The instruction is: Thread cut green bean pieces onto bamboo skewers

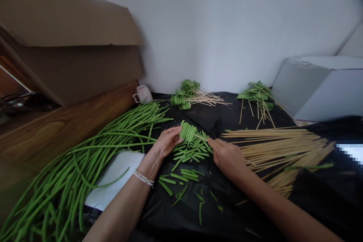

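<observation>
Short green cut-bean pieces (187, 132) are pinched by the left hand (169, 140); a thin, pale wooden skewer (201, 137) is gripped by the right hand (227, 155).

- Place: indoors, improvised food-preparation spot; home or small informal workroom, cannot tell which.
- Plain pale wall (215, 26) rises close behind far edge of black plastic sheet (170, 219), which serves as work surface.
- Vegetables in bulk: long green beans (85, 157) heaped along sheet's left edge; cut bean pieces (188, 151) loose about its middle.
- Thin wooden sticks (283, 145) fanned toward right edge; stick-threaded bunches (181, 100) near far edge.
- Homely touch: pale mug (144, 93), pinkish marks, at far left corner.
- Makeshift furnishing: large cardboard box (70, 19) and wooden ledge (93, 115) past left edge; white box (326, 87) by far right corner.
</observation>
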The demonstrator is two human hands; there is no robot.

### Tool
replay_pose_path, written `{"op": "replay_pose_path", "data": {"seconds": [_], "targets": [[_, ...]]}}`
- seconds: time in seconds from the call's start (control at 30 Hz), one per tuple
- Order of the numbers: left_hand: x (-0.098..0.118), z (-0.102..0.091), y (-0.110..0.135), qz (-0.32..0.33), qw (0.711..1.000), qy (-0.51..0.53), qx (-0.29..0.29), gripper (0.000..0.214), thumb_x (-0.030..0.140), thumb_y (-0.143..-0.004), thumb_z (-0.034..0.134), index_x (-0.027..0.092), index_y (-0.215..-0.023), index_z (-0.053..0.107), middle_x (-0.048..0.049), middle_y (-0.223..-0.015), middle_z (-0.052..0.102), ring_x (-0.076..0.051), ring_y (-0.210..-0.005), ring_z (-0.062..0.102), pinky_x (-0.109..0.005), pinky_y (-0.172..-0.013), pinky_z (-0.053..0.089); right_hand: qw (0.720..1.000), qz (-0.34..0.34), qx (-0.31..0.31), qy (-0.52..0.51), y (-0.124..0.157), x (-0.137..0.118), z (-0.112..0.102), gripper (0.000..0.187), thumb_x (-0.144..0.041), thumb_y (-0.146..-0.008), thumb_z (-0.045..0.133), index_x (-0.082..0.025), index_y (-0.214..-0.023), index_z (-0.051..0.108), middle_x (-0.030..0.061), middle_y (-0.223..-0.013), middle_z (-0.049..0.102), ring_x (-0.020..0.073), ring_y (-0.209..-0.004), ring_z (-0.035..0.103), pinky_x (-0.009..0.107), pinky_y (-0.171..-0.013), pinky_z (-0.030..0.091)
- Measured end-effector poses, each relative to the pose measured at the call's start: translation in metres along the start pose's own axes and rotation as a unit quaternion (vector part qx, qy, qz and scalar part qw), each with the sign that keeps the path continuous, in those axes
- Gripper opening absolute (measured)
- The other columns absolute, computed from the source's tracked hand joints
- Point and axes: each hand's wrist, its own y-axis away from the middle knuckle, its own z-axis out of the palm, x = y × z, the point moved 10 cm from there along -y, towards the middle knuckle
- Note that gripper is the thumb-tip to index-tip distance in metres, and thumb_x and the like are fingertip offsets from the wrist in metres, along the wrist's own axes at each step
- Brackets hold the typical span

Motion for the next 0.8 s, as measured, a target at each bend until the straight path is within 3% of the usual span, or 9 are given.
{"op": "replay_pose_path", "data": {"seconds": [0.2, 0.3, 0.37, 0.5, 0.6, 0.67, 0.73, 0.8], "targets": [[0.004, 0.008, 0.002, 0.043, 0.999, -0.003, -0.023, 0.025, 0.022, -0.063, 0.083, 0.015, -0.083, 0.069, -0.0021, -0.073, 0.069, -0.01, -0.059, 0.063, -0.026, -0.064, 0.056, 1.0, 0.016, -0.009, -0.013, -0.005, 0.005, -0.001, 0.033, -0.017, -0.092, 0.038, -0.025, -0.114, 0.062, 0.0014, -0.086, 0.066, 0.0136, -0.072, 0.06, 0.027, -0.056, 0.029], [0.017, 0.009, 0.004, 0.083, 0.996, -0.015, -0.032, 0.036, 0.022, -0.058, 0.086, 0.014, -0.089, 0.07, -0.0035, -0.079, 0.071, -0.012, -0.066, 0.065, -0.027, -0.068, 0.056, 1.0, 0.001, -0.006, -0.021, -0.009, 0.011, -0.004, 0.033, -0.017, -0.094, 0.036, -0.025, -0.115, 0.06, 0.002, -0.09, 0.066, 0.0139, -0.076, 0.06, 0.027, -0.059, 0.03], [0.03, 0.001, 0.004, 0.117, 0.993, -0.002, -0.008, 0.04, 0.023, -0.055, 0.087, 0.014, -0.09, 0.07, -0.0033, -0.081, 0.072, -0.012, -0.068, 0.065, -0.025, -0.067, 0.055, 1.0, -0.023, 0.004, -0.014, -0.011, 0.016, -0.009, 0.032, -0.016, -0.093, 0.037, -0.023, -0.114, 0.061, 0.0032, -0.093, 0.067, 0.0147, -0.08, 0.059, 0.027, -0.063, 0.032], [0.053, -0.021, 0.005, 0.174, 0.983, 0.033, 0.052, 0.041, 0.025, -0.051, 0.088, 0.015, -0.086, 0.069, -0.0008, -0.077, 0.07, -0.01, -0.064, 0.062, -0.023, -0.065, 0.052, 0.997, -0.046, 0.011, 0.055, -0.016, 0.032, -0.018, 0.023, -0.018, -0.092, 0.042, -0.02, -0.088, 0.065, 0.0053, -0.081, 0.069, 0.0206, -0.085, 0.058, 0.03, -0.069, 0.031], [0.06, -0.02, 0.006, 0.195, 0.979, -0.012, 0.05, 0.046, 0.031, -0.054, 0.086, 0.014, -0.093, 0.068, -0.0043, -0.085, 0.071, -0.013, -0.074, 0.064, -0.027, -0.072, 0.053, 0.997, -0.01, 0.03, 0.076, -0.018, 0.051, -0.026, 0.028, -0.023, -0.094, 0.041, -0.019, -0.078, 0.064, 0.0067, -0.075, 0.068, 0.0217, -0.083, 0.059, 0.03, -0.067, 0.03], [0.073, -0.015, 0.017, 0.243, 0.964, -0.081, 0.068, 0.051, 0.035, -0.058, 0.083, 0.015, -0.103, 0.066, -0.0082, -0.1, 0.07, -0.018, -0.089, 0.064, -0.031, -0.08, 0.052, 0.996, 0.048, 0.052, 0.046, -0.017, 0.07, -0.031, 0.029, -0.026, -0.095, 0.039, -0.02, -0.08, 0.064, 0.0065, -0.076, 0.069, 0.0199, -0.076, 0.059, 0.03, -0.062, 0.029], [0.095, 0.0, 0.044, 0.324, 0.927, -0.162, 0.1, 0.052, 0.035, -0.062, 0.081, 0.018, -0.108, 0.066, -0.0096, -0.116, 0.065, -0.021, -0.102, 0.061, -0.032, -0.087, 0.049, 0.99, 0.115, 0.073, -0.038, -0.016, 0.094, -0.031, 0.027, -0.028, -0.093, 0.042, -0.021, -0.081, 0.065, 0.0051, -0.076, 0.069, 0.0172, -0.067, 0.058, 0.029, -0.058, 0.028], [0.107, 0.033, 0.077, 0.345, 0.914, -0.21, 0.039, 0.042, 0.037, -0.069, 0.076, 0.018, -0.106, 0.068, -0.0095, -0.116, 0.065, -0.022, -0.104, 0.059, -0.033, -0.091, 0.046, 0.959, 0.173, 0.104, -0.199, -0.014, 0.119, -0.025, 0.023, -0.031, -0.089, 0.049, -0.021, -0.076, 0.065, 0.003, -0.068, 0.067, 0.0151, -0.061, 0.056, 0.027, -0.056, 0.029]]}}
